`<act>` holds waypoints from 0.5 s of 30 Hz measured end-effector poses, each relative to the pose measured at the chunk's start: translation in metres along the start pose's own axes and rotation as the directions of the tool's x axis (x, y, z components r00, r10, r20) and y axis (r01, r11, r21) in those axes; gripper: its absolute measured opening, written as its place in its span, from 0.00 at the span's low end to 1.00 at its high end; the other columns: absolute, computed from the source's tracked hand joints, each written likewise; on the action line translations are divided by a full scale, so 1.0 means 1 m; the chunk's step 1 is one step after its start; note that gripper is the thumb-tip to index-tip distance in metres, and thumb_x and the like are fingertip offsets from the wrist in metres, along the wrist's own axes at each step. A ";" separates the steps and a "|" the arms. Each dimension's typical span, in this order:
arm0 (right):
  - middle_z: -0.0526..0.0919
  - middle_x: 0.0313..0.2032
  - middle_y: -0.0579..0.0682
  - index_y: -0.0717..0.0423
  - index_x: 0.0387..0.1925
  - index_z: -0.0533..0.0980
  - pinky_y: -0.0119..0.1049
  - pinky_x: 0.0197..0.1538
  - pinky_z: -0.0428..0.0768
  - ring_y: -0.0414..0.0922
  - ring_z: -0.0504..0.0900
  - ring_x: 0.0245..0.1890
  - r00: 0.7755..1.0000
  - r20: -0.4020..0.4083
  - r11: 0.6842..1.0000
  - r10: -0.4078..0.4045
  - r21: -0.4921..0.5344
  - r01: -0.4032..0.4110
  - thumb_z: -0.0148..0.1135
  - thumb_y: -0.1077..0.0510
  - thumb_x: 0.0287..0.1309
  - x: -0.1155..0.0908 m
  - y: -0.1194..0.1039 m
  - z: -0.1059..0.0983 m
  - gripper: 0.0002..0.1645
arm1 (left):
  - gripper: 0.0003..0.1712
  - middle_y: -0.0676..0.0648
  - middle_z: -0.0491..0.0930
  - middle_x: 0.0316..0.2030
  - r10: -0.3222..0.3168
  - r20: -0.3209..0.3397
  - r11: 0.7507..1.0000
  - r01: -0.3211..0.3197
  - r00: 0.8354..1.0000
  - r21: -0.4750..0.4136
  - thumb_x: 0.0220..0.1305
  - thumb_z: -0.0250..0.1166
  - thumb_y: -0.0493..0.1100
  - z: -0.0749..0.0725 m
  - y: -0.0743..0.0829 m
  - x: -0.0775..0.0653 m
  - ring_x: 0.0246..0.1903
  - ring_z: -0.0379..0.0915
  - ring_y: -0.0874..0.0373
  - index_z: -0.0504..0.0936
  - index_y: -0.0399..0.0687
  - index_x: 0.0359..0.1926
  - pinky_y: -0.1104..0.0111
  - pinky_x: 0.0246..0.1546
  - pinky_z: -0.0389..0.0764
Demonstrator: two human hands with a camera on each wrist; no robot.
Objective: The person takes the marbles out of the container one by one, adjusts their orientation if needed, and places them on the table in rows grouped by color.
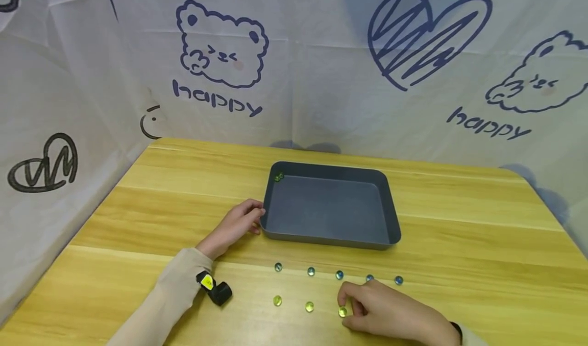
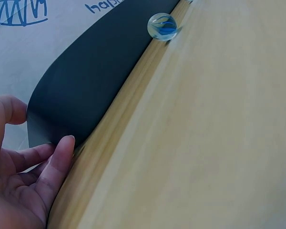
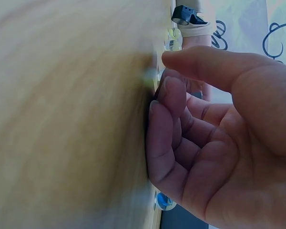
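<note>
My right hand (image 1: 390,310) has thumb and index finger on either side of a yellow-green marble (image 1: 342,312) at table level, pinching it. To its left lie two more yellow-green marbles, one nearer (image 1: 310,306) and one farther (image 1: 277,300). Behind them runs a row of several blue-streaked clear marbles (image 1: 339,274), one partly covered by the right hand. My left hand (image 1: 236,223) rests at the left side of a dark grey rectangular tray (image 1: 331,243), relaxed fingers touching its wall near the front corner. Some green marbles (image 1: 278,177) sit in the tray's far left corner.
The wooden table (image 1: 459,244) reaches back to a white cloth (image 1: 321,80) with drawn bears and hearts. A black camera (image 1: 220,293) is strapped to the left sleeve and stands out over the table.
</note>
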State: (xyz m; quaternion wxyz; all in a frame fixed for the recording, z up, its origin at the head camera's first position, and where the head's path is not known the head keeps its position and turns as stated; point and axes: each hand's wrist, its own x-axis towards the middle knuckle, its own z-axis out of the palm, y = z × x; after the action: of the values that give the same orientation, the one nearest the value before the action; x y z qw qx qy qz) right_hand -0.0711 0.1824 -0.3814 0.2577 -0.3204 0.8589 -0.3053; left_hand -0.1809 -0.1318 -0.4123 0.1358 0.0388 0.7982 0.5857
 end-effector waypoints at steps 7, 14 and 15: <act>0.70 0.19 0.31 0.44 0.36 0.74 0.27 0.31 0.72 0.29 0.69 0.19 0.999 -0.025 0.999 -0.028 -0.018 0.028 0.66 0.54 0.59 0.001 0.003 0.002 0.08 | 0.25 0.36 0.74 0.47 -0.003 -0.002 1.000 0.003 1.000 0.009 0.72 0.50 0.43 0.000 -0.001 0.001 0.34 0.74 0.54 0.68 0.29 0.62 0.63 0.39 0.81; 0.70 0.19 0.31 0.46 0.37 0.74 0.26 0.31 0.73 0.28 0.69 0.19 0.998 -0.039 0.999 -0.041 -0.015 0.040 0.66 0.57 0.58 0.001 0.003 0.001 0.08 | 0.25 0.36 0.74 0.45 -0.004 -0.002 1.000 0.004 1.000 0.015 0.72 0.50 0.44 0.000 0.001 0.000 0.32 0.75 0.54 0.68 0.29 0.62 0.63 0.39 0.81; 0.70 0.19 0.31 0.46 0.37 0.74 0.27 0.31 0.73 0.28 0.69 0.19 0.998 -0.041 0.999 -0.043 -0.018 0.043 0.66 0.57 0.57 0.000 0.003 0.001 0.08 | 0.25 0.36 0.74 0.46 -0.005 -0.003 1.000 0.005 1.000 0.014 0.72 0.50 0.44 0.000 0.001 0.000 0.32 0.75 0.54 0.68 0.29 0.62 0.63 0.39 0.81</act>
State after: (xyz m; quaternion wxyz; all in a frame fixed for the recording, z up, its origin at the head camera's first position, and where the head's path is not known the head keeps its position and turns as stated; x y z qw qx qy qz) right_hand -0.0720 0.1836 -0.3844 0.2304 -0.3345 0.8596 -0.3101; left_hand -0.1811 -0.1309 -0.4112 0.1359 0.0371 0.8026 0.5796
